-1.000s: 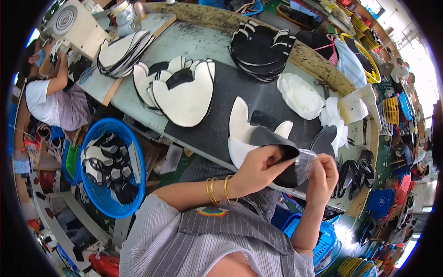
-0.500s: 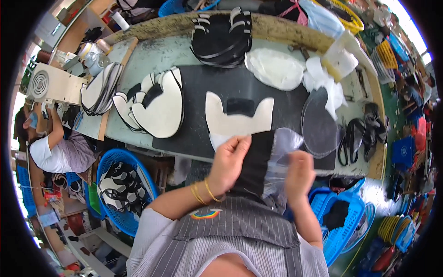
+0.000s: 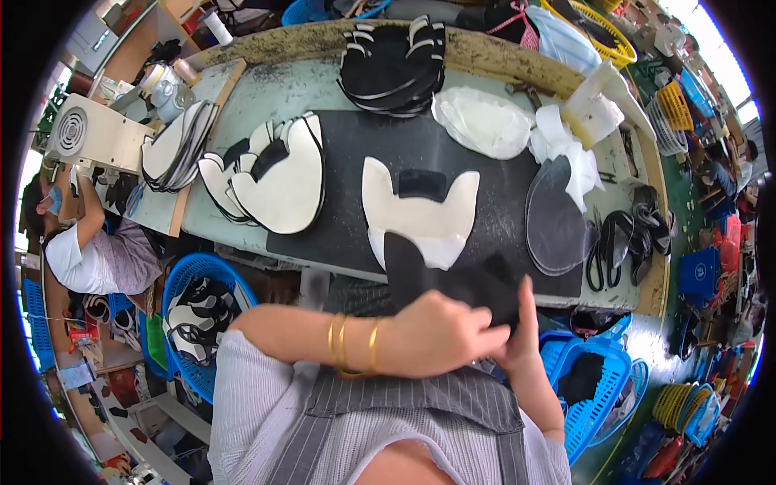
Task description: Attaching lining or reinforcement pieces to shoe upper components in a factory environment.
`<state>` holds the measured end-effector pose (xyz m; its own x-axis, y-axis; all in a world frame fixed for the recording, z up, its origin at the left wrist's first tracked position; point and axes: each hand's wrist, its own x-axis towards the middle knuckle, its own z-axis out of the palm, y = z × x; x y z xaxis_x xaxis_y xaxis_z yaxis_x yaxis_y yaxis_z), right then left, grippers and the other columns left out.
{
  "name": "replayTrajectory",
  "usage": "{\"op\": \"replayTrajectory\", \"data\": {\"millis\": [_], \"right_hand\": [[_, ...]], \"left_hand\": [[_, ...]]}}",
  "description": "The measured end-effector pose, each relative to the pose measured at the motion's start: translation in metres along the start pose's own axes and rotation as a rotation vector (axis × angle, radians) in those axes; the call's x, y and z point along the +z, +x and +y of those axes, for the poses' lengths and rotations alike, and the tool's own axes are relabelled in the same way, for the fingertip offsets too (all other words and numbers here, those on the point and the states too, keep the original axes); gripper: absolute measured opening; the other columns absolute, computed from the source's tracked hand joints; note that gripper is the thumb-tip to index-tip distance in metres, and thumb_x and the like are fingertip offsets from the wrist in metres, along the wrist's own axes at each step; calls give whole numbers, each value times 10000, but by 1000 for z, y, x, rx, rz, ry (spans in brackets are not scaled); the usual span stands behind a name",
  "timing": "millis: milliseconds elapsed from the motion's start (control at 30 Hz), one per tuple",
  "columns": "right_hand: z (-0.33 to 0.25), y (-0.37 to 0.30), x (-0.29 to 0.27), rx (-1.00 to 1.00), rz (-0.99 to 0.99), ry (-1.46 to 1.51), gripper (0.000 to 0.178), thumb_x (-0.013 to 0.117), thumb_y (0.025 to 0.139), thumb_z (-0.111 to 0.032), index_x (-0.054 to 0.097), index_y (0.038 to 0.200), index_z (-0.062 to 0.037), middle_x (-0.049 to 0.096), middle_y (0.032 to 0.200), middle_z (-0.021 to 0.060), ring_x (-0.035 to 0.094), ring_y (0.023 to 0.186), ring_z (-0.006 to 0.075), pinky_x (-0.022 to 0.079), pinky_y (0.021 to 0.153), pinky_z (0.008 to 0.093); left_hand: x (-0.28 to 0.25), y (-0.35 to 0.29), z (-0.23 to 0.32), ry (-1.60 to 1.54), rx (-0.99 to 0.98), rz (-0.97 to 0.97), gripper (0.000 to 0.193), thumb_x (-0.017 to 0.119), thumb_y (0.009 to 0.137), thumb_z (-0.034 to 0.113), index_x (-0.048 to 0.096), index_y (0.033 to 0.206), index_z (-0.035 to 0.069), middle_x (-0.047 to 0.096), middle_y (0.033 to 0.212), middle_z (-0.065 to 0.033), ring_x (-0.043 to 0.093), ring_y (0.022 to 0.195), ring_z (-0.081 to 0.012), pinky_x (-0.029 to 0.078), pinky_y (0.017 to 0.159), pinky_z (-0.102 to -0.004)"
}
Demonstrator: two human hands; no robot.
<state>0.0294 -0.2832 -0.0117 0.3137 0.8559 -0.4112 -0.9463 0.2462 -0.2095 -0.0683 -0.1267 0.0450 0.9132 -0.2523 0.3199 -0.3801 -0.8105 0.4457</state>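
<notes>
A limp black sheet piece [image 3: 473, 287] hangs between my hands at the table's near edge, partly blurred. My right hand [image 3: 521, 335] grips its right end, thumb pointing up. My left hand [image 3: 444, 330], gold bracelets at the wrist, reaches across to the right with its fingers closed at the sheet's lower edge, close to my right hand. Just beyond, a cream U-shaped shoe-upper piece [image 3: 420, 218] lies flat on the black mat [image 3: 339, 178], a black patch [image 3: 422, 184] in its notch. The black sheet overlaps its near edge.
Stacked white pieces [image 3: 287, 194] lie left, a black stack [image 3: 392, 69] at the back. Right are a white bag [image 3: 485, 121], black ovals [image 3: 554, 218] and scissors [image 3: 596, 255]. Blue baskets [image 3: 210, 267] flank the table; a co-worker [image 3: 105, 250] sits left beside a machine [image 3: 97, 133].
My left hand has moved right, its forearm now lying across my front, beside my right hand. The clear film by my right hand no longer shows. The black sheet has swung around.
</notes>
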Motion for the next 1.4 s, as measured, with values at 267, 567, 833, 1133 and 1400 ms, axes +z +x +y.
{"op": "replayTrajectory", "data": {"millis": [267, 567, 833, 1133, 1400], "right_hand": [[4, 42, 46, 21, -76, -43, 536, 425, 919, -352, 407, 1340, -20, 498, 1309, 161, 501, 1194, 310, 397, 1015, 447], [2, 78, -1, -193, 213, -457, 370, 448, 951, -196, 521, 1228, 38, 591, 1184, 134, 573, 1086, 245, 460, 929, 359], [0, 131, -25, -567, 350, -1452, 229, 577, 899, -85, 613, 1100, 19, 682, 917, 87, 598, 844, 97, 473, 745, 247], [1, 137, -18, -614, 377, -1450, 259, 572, 899, -67, 593, 1138, 30, 676, 924, 80, 569, 832, 74, 468, 730, 228], [2, 136, -26, -638, 394, -1564, 191, 595, 879, -89, 611, 1024, 35, 644, 757, 63, 545, 642, 67, 451, 586, 232]], "left_hand": [[27, -89, -47, -1597, -1045, -60, 563, 375, 965, 484, 450, 1344, 74, 546, 1258, -129, 561, 1124, -206, 444, 940, -346], [41, -66, -105, -1493, -953, 856, 150, 638, 871, 104, 633, 981, 3, 643, 870, -23, 597, 743, -78, 500, 659, -216], [45, -70, -159, -584, -930, 731, 172, 664, 831, 84, 605, 950, -26, 524, 667, -39, 440, 553, -64, 368, 493, -239], [43, -59, -171, -296, -927, 727, 296, 718, 754, 54, 625, 1030, -1, 513, 677, -85, 423, 523, -141, 375, 502, -261], [43, -56, -165, -114, -976, 672, 476, 749, 726, 96, 571, 1161, 25, 557, 911, -87, 484, 616, -160, 413, 552, -280]]}}
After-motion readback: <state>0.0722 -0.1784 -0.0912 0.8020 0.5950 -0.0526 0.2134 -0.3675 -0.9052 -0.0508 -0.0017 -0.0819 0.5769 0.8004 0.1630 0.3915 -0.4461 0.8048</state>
